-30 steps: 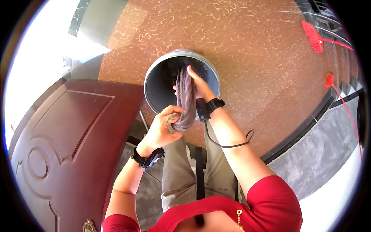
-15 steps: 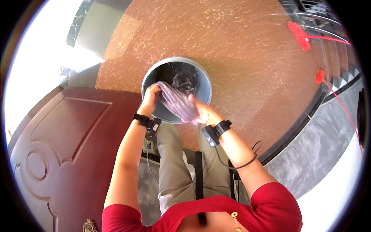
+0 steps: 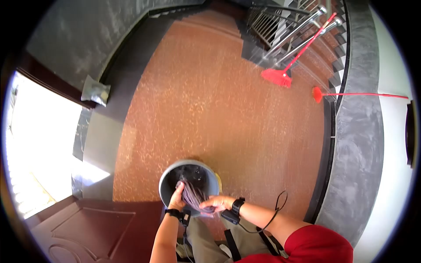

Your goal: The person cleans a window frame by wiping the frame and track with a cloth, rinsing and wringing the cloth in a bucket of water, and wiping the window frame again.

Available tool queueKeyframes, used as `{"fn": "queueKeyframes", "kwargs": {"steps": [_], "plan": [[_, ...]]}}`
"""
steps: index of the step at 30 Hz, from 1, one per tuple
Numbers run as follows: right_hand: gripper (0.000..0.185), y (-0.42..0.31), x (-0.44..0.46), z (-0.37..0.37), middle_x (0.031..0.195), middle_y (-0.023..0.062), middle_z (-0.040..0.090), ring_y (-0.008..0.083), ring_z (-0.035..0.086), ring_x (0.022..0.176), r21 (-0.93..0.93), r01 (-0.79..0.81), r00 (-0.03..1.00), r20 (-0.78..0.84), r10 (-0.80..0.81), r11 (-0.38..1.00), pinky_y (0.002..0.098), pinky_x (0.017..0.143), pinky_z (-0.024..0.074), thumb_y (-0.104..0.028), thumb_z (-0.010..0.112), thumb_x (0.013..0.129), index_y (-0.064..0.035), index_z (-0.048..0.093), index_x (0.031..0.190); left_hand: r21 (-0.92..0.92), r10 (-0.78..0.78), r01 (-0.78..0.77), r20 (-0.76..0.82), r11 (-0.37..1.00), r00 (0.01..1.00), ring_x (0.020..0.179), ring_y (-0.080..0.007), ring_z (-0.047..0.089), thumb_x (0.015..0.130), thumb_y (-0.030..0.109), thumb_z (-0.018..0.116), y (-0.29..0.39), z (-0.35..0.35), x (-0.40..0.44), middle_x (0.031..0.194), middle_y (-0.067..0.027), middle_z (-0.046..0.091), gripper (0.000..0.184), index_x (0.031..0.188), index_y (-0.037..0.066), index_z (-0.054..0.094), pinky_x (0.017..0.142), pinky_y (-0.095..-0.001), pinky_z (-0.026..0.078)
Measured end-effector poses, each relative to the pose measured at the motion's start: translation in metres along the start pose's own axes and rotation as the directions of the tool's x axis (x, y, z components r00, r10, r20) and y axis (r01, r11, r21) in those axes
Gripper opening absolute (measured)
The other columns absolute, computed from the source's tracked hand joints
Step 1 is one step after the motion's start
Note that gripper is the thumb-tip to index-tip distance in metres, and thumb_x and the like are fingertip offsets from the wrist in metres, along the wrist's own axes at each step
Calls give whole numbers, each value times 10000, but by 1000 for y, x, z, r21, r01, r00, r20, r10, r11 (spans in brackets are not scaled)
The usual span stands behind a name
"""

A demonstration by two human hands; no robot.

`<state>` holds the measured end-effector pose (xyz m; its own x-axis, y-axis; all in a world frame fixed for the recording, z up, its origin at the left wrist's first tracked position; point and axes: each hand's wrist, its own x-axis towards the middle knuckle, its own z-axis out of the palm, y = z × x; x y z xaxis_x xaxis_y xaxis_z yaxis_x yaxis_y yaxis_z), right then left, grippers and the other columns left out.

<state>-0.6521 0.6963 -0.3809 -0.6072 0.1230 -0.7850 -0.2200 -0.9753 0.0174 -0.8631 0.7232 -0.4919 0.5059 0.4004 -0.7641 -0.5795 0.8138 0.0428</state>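
Over the grey bucket (image 3: 163, 186), a purple-grey cloth (image 3: 192, 196) is bunched lengthwise into folds between my two hands. My left hand (image 3: 177, 199) grips its upper left end, thumb on top. At the lower right end, near the bucket's rim, my right hand (image 3: 220, 203) has its fingers closed around the cloth. Dark water with some froth shows inside the bucket, which stands on the floor in front of my knees. Each wrist wears a black strap with a small box and a cable.
A red broom (image 3: 278, 77) leans against the metal stair railing (image 3: 287, 44). Another red long-handled brush (image 3: 317, 94) is by the right wall. A plastic bag (image 3: 95, 91) sits by the left wall near the bright doorway. A dark red door (image 3: 94, 230) stands close on my left.
My view has tilted up, so the bucket and hands sit lower and more of the floor and stairs shows. Both hands still hold the cloth over the bucket.
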Motion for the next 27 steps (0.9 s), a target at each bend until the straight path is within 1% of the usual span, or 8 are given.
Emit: {"fn": "queueKeyframes", "kwargs": {"steps": [5,8,14,19,21,24,25,27], "plan": [[277,-12,11,13,688,-10,613,105,512,555,-642,161,981,22,-192,750,283,486,363,-239,845,748,-18,693,815,282,30,-18,-37,959,999,847,-217,669,845,195,767,23,43,-6,947,-57,693,277,1066,79,645,781,-389,555],[349,-29,14,27,616,86,605,189,592,574,-961,-11,951,-96,-295,275,329,515,442,-235,843,690,50,652,751,446,87,-9,-155,895,984,813,-245,674,833,134,759,28,82,-16,920,-83,695,238,1032,63,650,743,-420,562],[509,-26,17,49,870,237,691,341,710,736,-949,-187,768,19,-640,-253,397,607,574,-138,673,794,66,516,1234,828,364,120,-365,548,857,720,-240,661,858,110,685,14,61,18,853,-92,684,161,971,-4,671,626,-388,546],[496,-10,16,42,846,226,668,348,710,752,-835,-219,649,263,-714,-506,400,620,582,-89,508,882,61,432,1349,669,188,199,-459,717,868,810,-267,661,898,176,672,12,22,46,931,-102,674,175,984,24,663,679,-425,563],[530,-18,-7,52,913,237,680,341,713,793,-871,-176,707,212,-674,-458,380,652,580,-113,559,880,51,425,1366,437,1,154,-335,886,942,804,-284,666,935,264,658,24,68,11,951,-107,675,264,1068,37,634,689,-446,574],[614,-22,-14,45,1046,185,695,278,707,869,-983,70,823,-38,-566,168,343,685,566,-194,726,838,-6,467,1362,396,-173,256,-233,882,957,985,-298,643,995,383,551,42,96,-24,1108,-140,655,389,1183,44,582,884,-481,533],[614,-20,-16,43,1046,185,695,278,707,869,-984,70,821,-38,-569,167,343,685,566,-194,726,838,-6,467,1362,356,-234,287,-185,889,955,1054,-303,625,1013,412,505,47,95,-26,1165,-150,644,423,1205,40,572,956,-491,502],[515,-14,-24,38,1041,136,694,225,690,837,-364,347,911,-87,-403,864,308,662,554,-218,725,865,-38,537,1309,327,-325,359,-156,874,933,1208,-310,553,1051,407,395,51,66,-25,1329,-136,575,441,1307,72,522,1050,-529,419]]}}
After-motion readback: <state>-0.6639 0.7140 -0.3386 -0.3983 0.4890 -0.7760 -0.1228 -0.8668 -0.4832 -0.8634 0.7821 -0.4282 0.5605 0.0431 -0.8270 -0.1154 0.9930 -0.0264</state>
